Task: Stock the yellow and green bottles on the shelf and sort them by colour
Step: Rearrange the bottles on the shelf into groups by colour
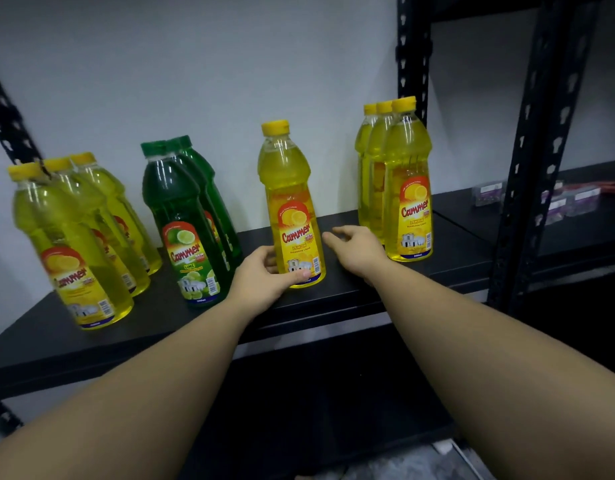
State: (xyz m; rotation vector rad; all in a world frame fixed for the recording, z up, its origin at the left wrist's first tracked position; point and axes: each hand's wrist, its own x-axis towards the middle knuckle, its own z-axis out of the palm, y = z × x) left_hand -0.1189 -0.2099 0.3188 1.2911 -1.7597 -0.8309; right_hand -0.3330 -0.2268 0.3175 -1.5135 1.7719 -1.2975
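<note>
While the left hand (264,275) grips the base of a lone yellow bottle (294,209) — thumb across the lower label, fingers curled round its left side — the bottle stands upright near the front edge of the black shelf (334,296), about midway along it. The right hand (359,249) is just to the right of that bottle, apart from it, fingers loosely spread and lightly bent, holding nothing; it reaches in over the shelf edge, its fingertips pointing toward the bottle. To the right, near the black upright post (411,64), three yellow bottles (405,178) stand in a tight row running front to back, the front one showing a red and yellow "Cammer" label. To the left of the held bottle stand the green bottles (181,216), also in a close row front to back — three caps can be made out, though the rear ones are partly hidden — and the front one carries a lime label. Further left, at the end of the shelf, another group of three yellow bottles (74,244) stands in a row; they look tilted in the wide-angle view and are somewhat blurred. Behind the shelf is a pale wall (195,64). Past the right-hand post a second shelf unit (559,237) holds some small purple packs (569,202), too blurred to tell what they are
</note>
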